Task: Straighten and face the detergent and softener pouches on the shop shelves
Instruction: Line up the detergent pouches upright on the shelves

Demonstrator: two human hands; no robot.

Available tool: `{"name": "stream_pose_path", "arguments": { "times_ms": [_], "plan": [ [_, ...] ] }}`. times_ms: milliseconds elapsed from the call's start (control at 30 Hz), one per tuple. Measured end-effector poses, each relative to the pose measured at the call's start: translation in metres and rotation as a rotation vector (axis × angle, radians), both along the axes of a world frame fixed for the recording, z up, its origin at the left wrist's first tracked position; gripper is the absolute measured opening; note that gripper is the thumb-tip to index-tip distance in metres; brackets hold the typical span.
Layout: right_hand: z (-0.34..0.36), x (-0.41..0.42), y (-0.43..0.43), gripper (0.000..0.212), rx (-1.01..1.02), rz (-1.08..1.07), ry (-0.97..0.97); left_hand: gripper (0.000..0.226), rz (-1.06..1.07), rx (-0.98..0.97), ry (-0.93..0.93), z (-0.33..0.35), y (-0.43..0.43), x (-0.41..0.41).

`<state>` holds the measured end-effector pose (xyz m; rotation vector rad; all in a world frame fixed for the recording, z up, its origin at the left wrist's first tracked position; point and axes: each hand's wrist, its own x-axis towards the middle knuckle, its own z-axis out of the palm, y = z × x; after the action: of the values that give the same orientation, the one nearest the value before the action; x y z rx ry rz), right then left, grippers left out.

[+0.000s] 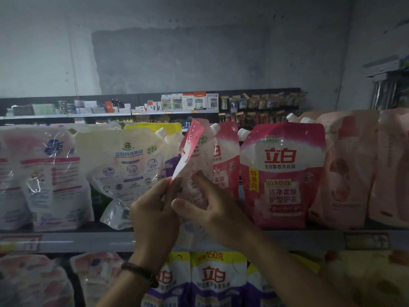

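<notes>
Pouch (195, 156), pink, is held at the front of the shelf (88, 240), between its neighbours, turned edge-on with the back showing. Its side seam is pinched by the left hand (155, 209). Its lower body is gripped by the right hand (210, 207), fingers (199, 177) curled onto the back face. The hold is judged to serve a turn, so the front matches the faced pouch (283, 173) beside it. White pouch (124, 165) is also seen back-out. Light is dim. Grey wall (177, 58) and far shelving (177, 111) are seen behind.
</notes>
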<state>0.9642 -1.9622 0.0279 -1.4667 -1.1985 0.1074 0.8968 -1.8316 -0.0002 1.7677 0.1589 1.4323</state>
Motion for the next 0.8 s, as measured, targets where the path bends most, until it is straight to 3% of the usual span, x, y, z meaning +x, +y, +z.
{"name": "stream_pose_path", "arguments": {
  "times_ms": [133,267,433,533,600,667,733,800],
  "plan": [
    [0.000,0.003,0.002,0.043,-0.013,-0.048,-0.042,0.026,0.095,0.114,-0.010,-0.002,-0.011,-0.003],
    [0.006,0.001,0.000,0.024,0.000,-0.107,0.015,0.024,0.196,0.172,-0.006,-0.008,-0.020,0.002],
    [0.013,0.004,0.008,0.053,0.102,-0.206,-0.057,0.034,0.313,0.220,0.066,-0.010,-0.031,0.008],
    [0.017,0.011,0.009,0.053,0.130,-0.357,-0.083,0.010,0.293,0.332,0.108,-0.012,-0.045,0.004],
    [0.018,0.019,0.010,0.048,0.124,-0.430,-0.061,0.035,0.200,0.377,0.119,-0.012,-0.044,0.000],
    [0.017,0.026,0.011,0.045,0.087,-0.411,-0.011,0.028,0.084,0.291,0.085,-0.008,-0.030,0.001],
    [0.018,0.025,0.011,0.050,0.058,-0.399,0.025,0.014,-0.051,0.058,0.046,-0.004,-0.007,0.009],
    [0.019,0.024,0.008,0.053,0.047,-0.383,0.039,0.019,-0.112,-0.143,0.060,0.000,0.015,0.021]
  ]
}}
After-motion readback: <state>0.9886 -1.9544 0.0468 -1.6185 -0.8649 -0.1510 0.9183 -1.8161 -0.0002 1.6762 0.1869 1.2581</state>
